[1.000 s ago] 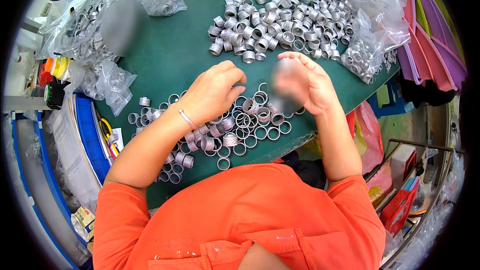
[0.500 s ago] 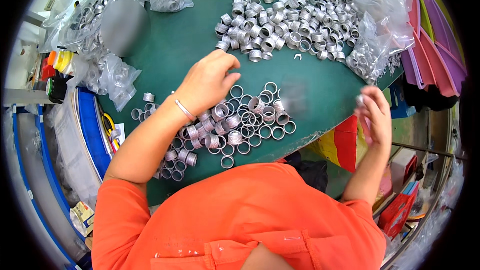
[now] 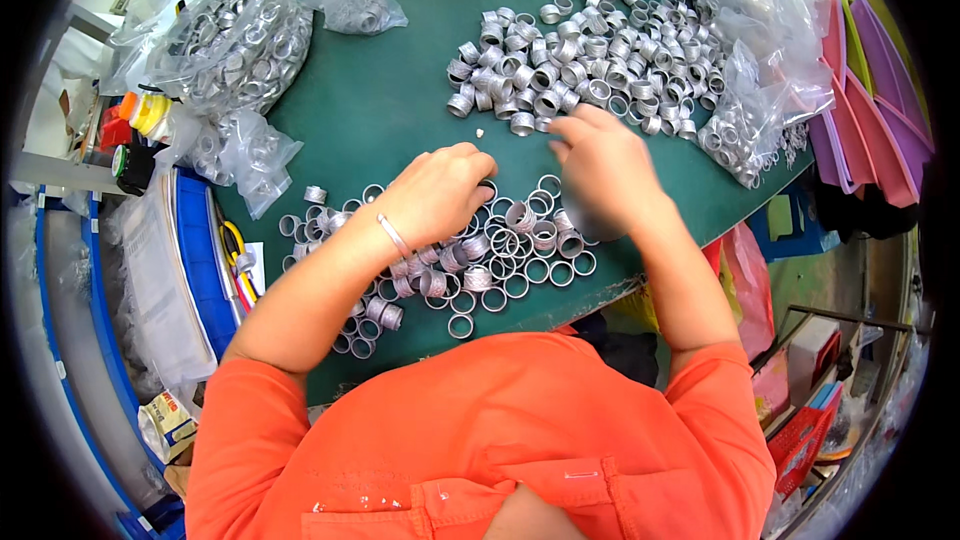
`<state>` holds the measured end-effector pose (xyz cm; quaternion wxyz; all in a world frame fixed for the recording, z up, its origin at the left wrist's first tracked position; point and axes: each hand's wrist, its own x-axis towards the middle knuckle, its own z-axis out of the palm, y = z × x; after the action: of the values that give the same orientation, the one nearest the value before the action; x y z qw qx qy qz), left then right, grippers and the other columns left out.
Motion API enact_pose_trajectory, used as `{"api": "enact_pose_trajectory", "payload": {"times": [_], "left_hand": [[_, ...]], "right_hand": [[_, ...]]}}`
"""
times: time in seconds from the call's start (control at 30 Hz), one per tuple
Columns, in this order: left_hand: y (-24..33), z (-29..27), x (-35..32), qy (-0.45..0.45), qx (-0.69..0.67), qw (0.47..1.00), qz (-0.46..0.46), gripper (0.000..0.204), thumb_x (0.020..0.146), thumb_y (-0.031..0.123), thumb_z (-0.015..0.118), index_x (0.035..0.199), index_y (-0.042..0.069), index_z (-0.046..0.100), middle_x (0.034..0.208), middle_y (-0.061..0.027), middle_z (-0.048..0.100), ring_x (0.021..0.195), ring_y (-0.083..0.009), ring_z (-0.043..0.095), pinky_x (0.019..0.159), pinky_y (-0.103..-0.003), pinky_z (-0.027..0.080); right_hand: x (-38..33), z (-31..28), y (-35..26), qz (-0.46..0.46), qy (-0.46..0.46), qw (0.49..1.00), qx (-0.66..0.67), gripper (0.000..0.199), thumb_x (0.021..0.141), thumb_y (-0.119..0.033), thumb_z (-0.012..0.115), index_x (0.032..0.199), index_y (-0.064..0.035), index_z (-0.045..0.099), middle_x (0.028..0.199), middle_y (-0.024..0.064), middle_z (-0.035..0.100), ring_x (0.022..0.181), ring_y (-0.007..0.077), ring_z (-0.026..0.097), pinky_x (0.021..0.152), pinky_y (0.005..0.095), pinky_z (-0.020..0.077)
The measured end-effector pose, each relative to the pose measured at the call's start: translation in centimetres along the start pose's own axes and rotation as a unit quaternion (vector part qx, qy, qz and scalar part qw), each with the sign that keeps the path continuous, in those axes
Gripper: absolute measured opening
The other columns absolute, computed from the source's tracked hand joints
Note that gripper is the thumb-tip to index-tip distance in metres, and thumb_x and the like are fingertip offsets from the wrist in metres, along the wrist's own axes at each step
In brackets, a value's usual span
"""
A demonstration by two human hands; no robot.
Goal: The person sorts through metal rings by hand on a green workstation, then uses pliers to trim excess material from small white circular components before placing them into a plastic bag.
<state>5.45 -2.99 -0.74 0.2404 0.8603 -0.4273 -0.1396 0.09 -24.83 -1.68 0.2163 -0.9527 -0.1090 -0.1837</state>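
In the head view, we see a near heap of short silver-grey metal rings [image 3: 452, 258] on the green table [image 3: 380, 90], some flat, some on edge. The left hand [image 3: 435, 198] is nearer, bent over the heap's far edge with rings just beneath its fingers; we cannot tell whether they pinch one. The right hand [image 3: 610, 165], blurred, is at the heap's far right; whether its fingers meet, we cannot tell. Beyond the heap, rightward, lies a larger heap of patterned silver rings [image 3: 590, 60]. Also beyond it, we find a ring-filled clear plastic bag [image 3: 240, 40] leftward and a crumpled clear bag [image 3: 750, 110] with rings rightward.
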Motion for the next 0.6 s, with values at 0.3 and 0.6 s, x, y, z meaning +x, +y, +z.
{"api": "enact_pose_trajectory", "payload": {"times": [0.3,0.6], "left_hand": [[1.5,-0.1,-2.8,0.104,-0.069,0.990,-0.059,0.018,0.079,0.007,0.064,0.095,0.000,0.059,0.095,-0.0137,0.060,0.085,-0.0305,0.059,0.073,-0.035,0.047],[1.5,0.7,-3.0,0.105,-0.095,0.989,-0.047,0.018,0.079,0.007,0.064,0.095,0.000,0.061,0.092,-0.0143,0.062,0.081,-0.0313,0.061,0.070,-0.036,0.048]], "right_hand": [[1.9,2.4,-0.6,0.145,-0.039,0.977,0.152,0.013,0.076,-0.010,0.060,0.086,-0.0039,0.067,0.076,0.0126,0.064,0.066,0.0226,0.063,0.061,0.0339,0.0506],[0.6,-1.1,-0.7,0.369,-0.163,0.755,0.517,0.013,0.079,-0.008,0.061,0.087,0.0012,0.064,0.065,0.0052,0.063,0.047,0.0051,0.051,0.043,0.0168,0.0382]]}}
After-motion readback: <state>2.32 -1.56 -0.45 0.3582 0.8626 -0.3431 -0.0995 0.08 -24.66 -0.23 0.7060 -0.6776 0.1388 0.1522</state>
